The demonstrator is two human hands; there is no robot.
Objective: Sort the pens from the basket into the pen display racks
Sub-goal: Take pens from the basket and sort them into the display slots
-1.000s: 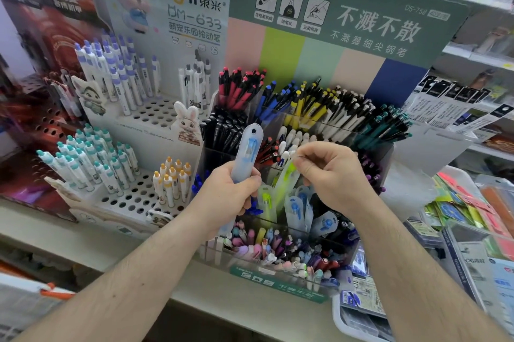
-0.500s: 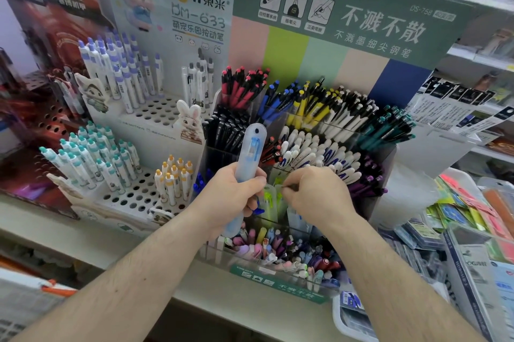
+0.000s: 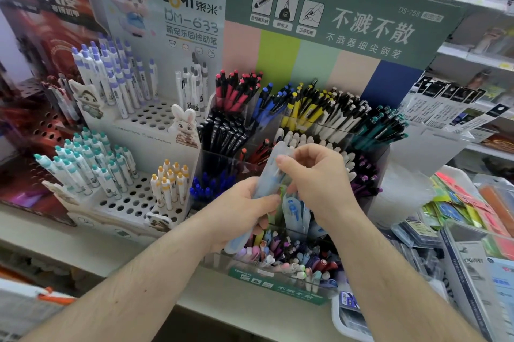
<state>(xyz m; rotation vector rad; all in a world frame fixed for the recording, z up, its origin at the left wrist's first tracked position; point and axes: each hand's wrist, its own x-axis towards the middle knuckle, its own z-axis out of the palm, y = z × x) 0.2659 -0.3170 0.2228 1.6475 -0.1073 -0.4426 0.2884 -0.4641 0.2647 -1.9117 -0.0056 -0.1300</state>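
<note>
Head view — left hand [image 3: 244,211] gripping blurred pen case [image 3: 267,174]

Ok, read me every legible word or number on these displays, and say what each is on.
"DS点石", "不溅不散", "不溅墨细尖钢笔", "DS-758": green header board.
"自控墨系统", "正姿笔握": under that board's icons; the middle caption is blurred.
"DOMI 東米", "DM-633", "萌宠乐园按动笔": white rack's backboard.
"不溅不散": green strip on the clear rack's front.
Red board at left, price tags, packets at right: too blurred.
</note>
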